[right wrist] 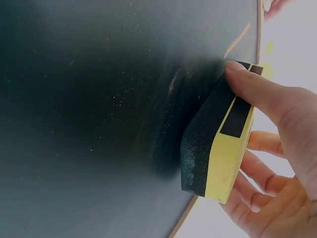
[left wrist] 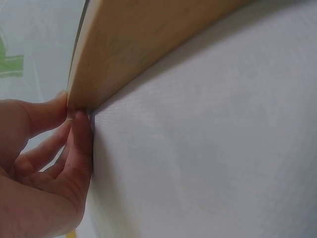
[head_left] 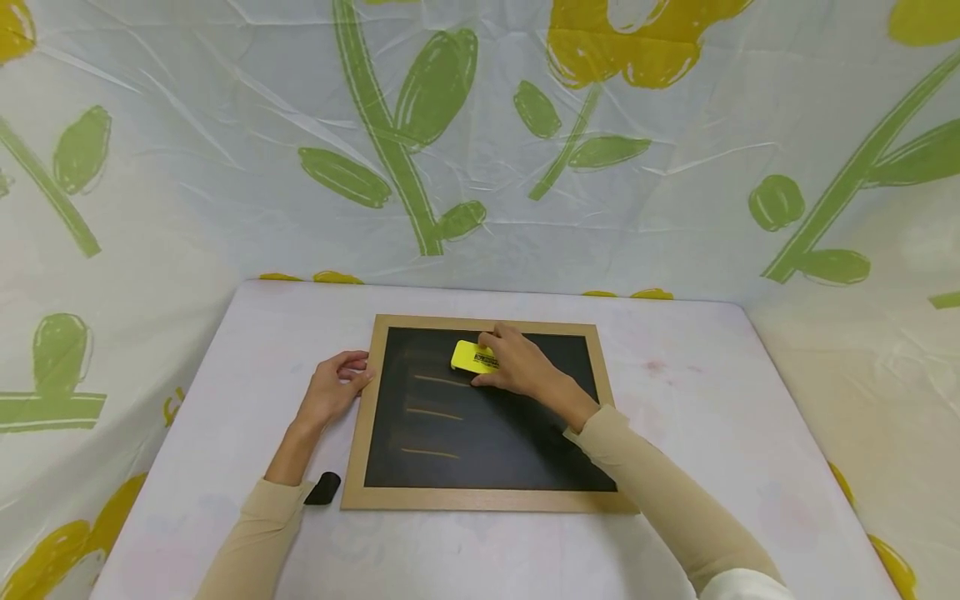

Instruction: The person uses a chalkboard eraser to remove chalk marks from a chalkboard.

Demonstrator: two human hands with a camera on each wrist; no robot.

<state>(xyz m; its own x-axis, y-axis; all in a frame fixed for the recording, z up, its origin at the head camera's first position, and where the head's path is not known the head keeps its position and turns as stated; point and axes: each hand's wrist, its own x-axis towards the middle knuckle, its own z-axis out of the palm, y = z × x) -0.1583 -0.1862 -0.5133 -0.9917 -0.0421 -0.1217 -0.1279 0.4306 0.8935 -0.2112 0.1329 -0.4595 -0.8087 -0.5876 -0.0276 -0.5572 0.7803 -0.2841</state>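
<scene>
Before me, the white worktop (head_left: 697,400) carries a blackboard (head_left: 510,458) with a wooden frame (head_left: 487,499). The person's right hand (head_left: 519,363) has its grip closed around a yellow and black eraser (head_left: 472,357), which is at the board's upper middle. The left hand (head_left: 333,390), with narrow grip, pinches the frame's left side. Three thin chalk lines (head_left: 435,413) are on the board's left half.

The flat black board (head_left: 525,450) has a light brown wooden frame (head_left: 480,499). Near its top edge, the boxy, bright yellow eraser (head_left: 467,357) has black print (and its thick bottom is black too). Three thin tan lines (head_left: 435,413) sit by the left edge. Past the far edge of the white table (head_left: 697,417), the wrinkly white cloth (head_left: 247,100) has green leaves (head_left: 437,87) and yellow flowers (head_left: 585,54).
</scene>
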